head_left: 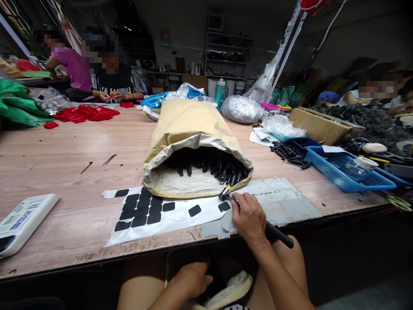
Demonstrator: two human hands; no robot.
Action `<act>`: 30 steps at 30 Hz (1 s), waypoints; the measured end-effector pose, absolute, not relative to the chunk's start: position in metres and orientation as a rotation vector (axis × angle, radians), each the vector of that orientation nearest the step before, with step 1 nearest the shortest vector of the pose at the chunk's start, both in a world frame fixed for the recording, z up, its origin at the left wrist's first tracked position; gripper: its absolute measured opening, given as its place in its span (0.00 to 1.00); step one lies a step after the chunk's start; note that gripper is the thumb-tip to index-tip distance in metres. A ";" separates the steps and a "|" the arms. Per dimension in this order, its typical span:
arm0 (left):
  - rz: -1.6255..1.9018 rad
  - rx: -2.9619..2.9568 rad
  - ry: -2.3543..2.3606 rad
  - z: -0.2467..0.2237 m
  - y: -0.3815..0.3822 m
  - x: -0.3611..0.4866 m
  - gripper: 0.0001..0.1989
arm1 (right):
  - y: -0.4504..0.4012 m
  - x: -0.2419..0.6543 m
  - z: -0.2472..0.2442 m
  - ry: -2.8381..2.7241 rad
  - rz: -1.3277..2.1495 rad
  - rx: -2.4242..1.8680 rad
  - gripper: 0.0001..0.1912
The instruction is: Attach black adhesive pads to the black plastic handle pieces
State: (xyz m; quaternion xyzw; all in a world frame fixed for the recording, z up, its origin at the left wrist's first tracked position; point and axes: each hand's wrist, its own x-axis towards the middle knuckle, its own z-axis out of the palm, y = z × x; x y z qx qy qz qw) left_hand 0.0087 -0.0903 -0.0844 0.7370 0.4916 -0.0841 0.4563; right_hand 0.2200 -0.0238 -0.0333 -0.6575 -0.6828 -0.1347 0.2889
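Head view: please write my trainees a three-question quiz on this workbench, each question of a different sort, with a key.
1. True or false: the person's right hand grips a small hammer with a metal head and a black handle.

2. Multiple choice: what shows inside the open mouth of the large tan sack with a whitish lining?
A. White mugs
B. Slender black pieces
C. Green cloths

3. Fill the gap: in the picture, the heap of bright red pieces lies to the ____ of the sack.

Key: 1. True. 2. B. 3. Left.
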 end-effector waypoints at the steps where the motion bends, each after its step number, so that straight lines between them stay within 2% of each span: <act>1: -0.247 1.865 1.145 -0.066 -0.088 0.007 0.22 | -0.024 0.220 -0.033 -1.823 -0.359 -1.758 0.11; 3: -0.251 1.963 0.881 -0.024 -0.075 0.004 0.18 | -0.024 0.220 -0.033 -1.824 -0.354 -1.764 0.11; 5: -0.112 1.905 0.687 0.017 -0.049 -0.002 0.17 | -0.024 0.220 -0.033 -1.828 -0.347 -1.764 0.11; 8: 0.295 2.046 0.906 0.050 0.011 -0.011 0.14 | -0.024 0.220 -0.033 -1.820 -0.338 -1.763 0.12; 10: 0.610 2.201 1.306 0.050 0.056 -0.017 0.15 | -0.024 0.220 -0.033 -1.814 -0.332 -1.761 0.12; 11: 0.647 2.288 1.502 0.045 0.078 -0.020 0.16 | -0.024 0.219 -0.033 -1.812 -0.328 -1.760 0.12; 15: 0.449 2.534 1.838 0.022 0.131 -0.023 0.21 | -0.024 0.219 -0.031 -1.812 -0.311 -1.749 0.12; 24: 0.450 2.584 1.443 0.019 0.104 -0.001 0.03 | -0.025 0.218 -0.030 -1.809 -0.296 -1.766 0.11; 30: 0.611 2.458 1.216 0.016 0.052 0.004 0.06 | -0.025 0.218 -0.031 -1.818 -0.307 -1.777 0.11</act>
